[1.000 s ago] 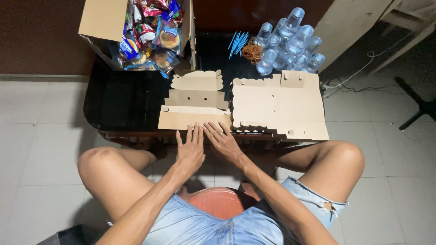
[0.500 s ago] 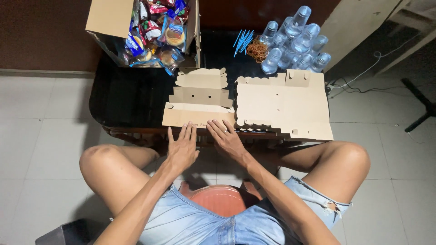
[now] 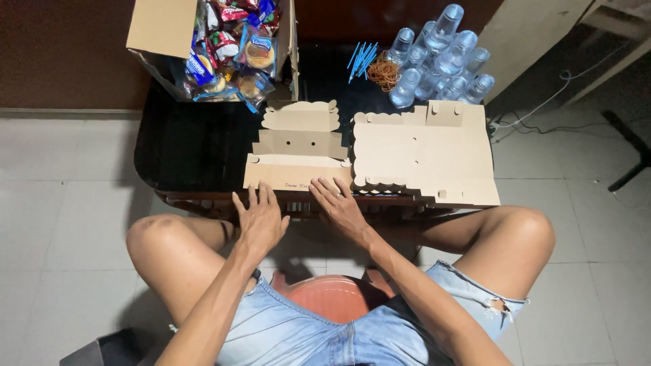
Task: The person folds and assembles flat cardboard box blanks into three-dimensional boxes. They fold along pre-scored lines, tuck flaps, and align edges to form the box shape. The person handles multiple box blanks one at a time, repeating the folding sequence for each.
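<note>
A flat, die-cut brown cardboard blank (image 3: 298, 146) with scalloped edges lies on the black table (image 3: 190, 146) in front of me. My left hand (image 3: 259, 220) hovers with fingers spread just below its near edge, at the table's front rim. Beside it, my right hand (image 3: 341, 207) is flat with fingertips touching the blank's near edge. Neither hand holds anything. To the right sits a stack of larger flat blanks (image 3: 424, 152).
An open carton (image 3: 159, 30) of wrapped snacks (image 3: 230, 47) stands at the table's back left. Clear plastic cups (image 3: 441, 57), blue sticks (image 3: 363, 57) and rubber bands (image 3: 385, 71) lie at the back right. Cables (image 3: 563, 122) trail on the tiled floor at right. I sit on a red stool (image 3: 336, 298).
Both hands have slid back toward me from the blank's near flap to the table's front edge. The camera view shifted slightly.
</note>
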